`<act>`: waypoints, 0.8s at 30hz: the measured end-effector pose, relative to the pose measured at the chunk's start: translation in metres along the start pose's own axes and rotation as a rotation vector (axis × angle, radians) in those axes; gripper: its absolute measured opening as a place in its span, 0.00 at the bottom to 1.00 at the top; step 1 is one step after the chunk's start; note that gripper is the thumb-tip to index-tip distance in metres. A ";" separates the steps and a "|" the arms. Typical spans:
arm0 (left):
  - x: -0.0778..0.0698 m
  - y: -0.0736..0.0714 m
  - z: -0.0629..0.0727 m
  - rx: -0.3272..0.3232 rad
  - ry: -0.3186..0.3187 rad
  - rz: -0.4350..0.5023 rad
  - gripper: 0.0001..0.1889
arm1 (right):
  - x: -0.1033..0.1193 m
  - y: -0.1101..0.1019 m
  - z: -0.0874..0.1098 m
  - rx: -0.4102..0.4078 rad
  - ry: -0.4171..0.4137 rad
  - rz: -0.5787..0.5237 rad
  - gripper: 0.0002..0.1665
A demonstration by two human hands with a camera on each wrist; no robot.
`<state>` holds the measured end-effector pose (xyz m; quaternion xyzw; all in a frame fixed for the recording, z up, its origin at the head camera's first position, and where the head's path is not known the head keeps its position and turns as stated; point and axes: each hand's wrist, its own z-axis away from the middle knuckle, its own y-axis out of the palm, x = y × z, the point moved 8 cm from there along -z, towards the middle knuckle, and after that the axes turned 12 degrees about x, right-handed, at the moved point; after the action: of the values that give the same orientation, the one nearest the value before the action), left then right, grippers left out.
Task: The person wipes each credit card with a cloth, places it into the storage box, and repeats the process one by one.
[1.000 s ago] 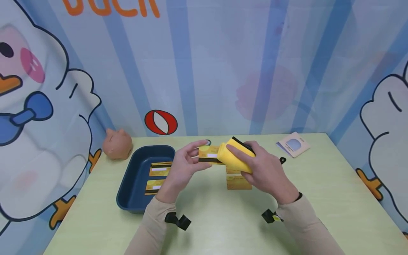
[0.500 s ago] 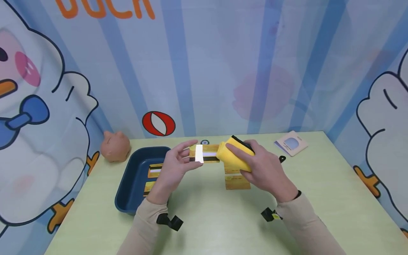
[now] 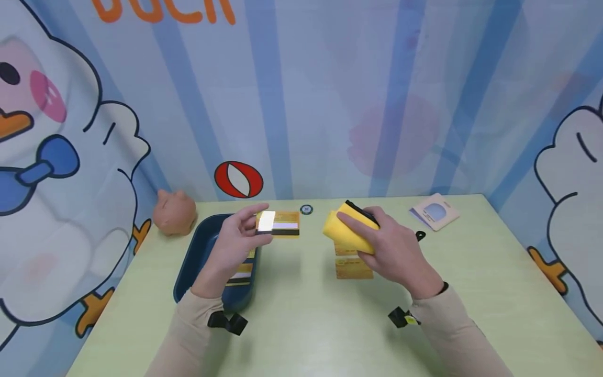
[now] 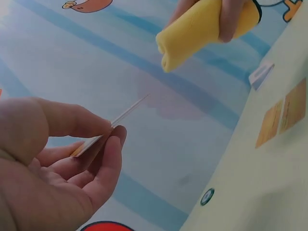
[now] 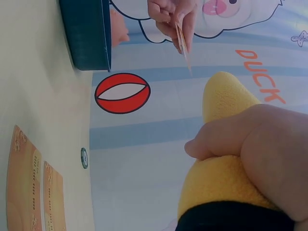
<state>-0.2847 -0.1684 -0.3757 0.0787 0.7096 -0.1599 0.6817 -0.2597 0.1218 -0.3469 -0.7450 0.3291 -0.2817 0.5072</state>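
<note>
Closest in are two beige sleeves (image 3: 174, 337) with a black strap at each wrist, over a pale green table (image 3: 306, 319). The left forearm crosses in front of a dark blue tray (image 3: 242, 299) that has gold cards (image 3: 241, 273) lying in it, partly hidden by the arm. Straight ahead, a pair of gold bank cards (image 3: 354, 268) sits on the tabletop, below the right hand (image 3: 395, 254). That hand's wrapped snugly round a folded yellow cloth (image 3: 346, 230) with a black edge. Left hand (image 3: 228, 246) has a narrow pinch, thumb and fingers, on one gold magnetic-stripe card (image 3: 285, 219). The card's up in the air, stripe side facing the wearer with some glare at one end, and well apart from the cloth. Further back: a black loop (image 3: 421, 235), a brown piggy bank (image 3: 174, 214), a pale pink booklet (image 3: 435, 212) and a small round chip (image 3: 306, 209). Behind everything hangs a blue-striped duck backdrop (image 3: 325, 104).
</note>
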 end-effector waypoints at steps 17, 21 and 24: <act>0.018 -0.073 0.028 -0.061 -0.059 -0.101 0.37 | 0.000 0.002 0.001 -0.009 -0.015 -0.018 0.50; 0.025 -0.086 0.032 -0.098 -0.105 -0.155 0.35 | 0.001 0.001 0.001 -0.014 -0.016 -0.020 0.50; 0.031 -0.092 0.035 -0.116 -0.151 -0.220 0.35 | 0.001 0.000 0.001 -0.015 -0.018 -0.020 0.50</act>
<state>-0.2839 -0.2698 -0.3956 -0.0516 0.6685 -0.1977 0.7150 -0.2584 0.1216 -0.3476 -0.7546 0.3189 -0.2776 0.5019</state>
